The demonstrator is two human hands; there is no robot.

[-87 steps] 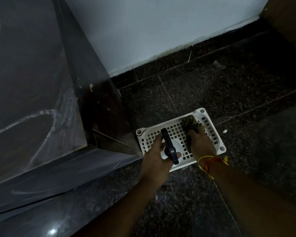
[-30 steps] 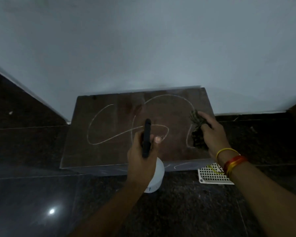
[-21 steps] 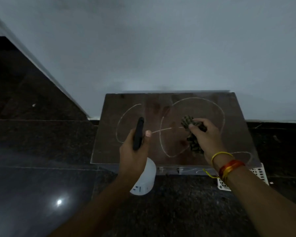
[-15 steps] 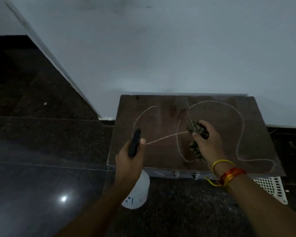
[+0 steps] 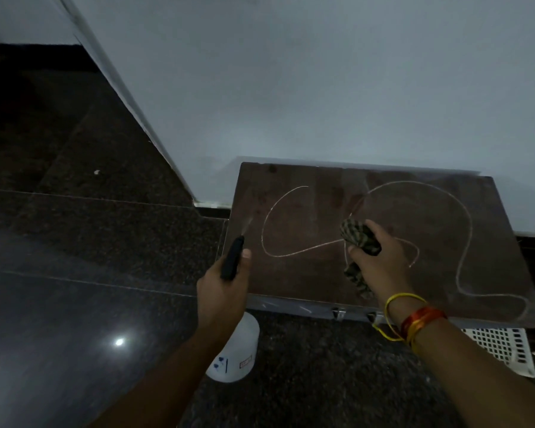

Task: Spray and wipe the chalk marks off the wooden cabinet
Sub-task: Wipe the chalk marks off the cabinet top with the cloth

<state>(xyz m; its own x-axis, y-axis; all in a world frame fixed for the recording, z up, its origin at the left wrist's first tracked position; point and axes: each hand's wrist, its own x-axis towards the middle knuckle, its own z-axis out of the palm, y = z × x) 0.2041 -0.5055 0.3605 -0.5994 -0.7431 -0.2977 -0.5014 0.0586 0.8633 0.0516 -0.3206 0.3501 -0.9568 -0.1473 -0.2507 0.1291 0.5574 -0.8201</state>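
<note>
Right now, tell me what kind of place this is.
Probably a room in a home: a dark polished granite floor meets a plain white wall, with a low wooden cabinet against it and a white plastic basket on the floor.

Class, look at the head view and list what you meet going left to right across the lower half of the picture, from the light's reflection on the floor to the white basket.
Light reflection → spray bottle in the left hand → cloth in the right hand → wrist bands → white basket.
</note>
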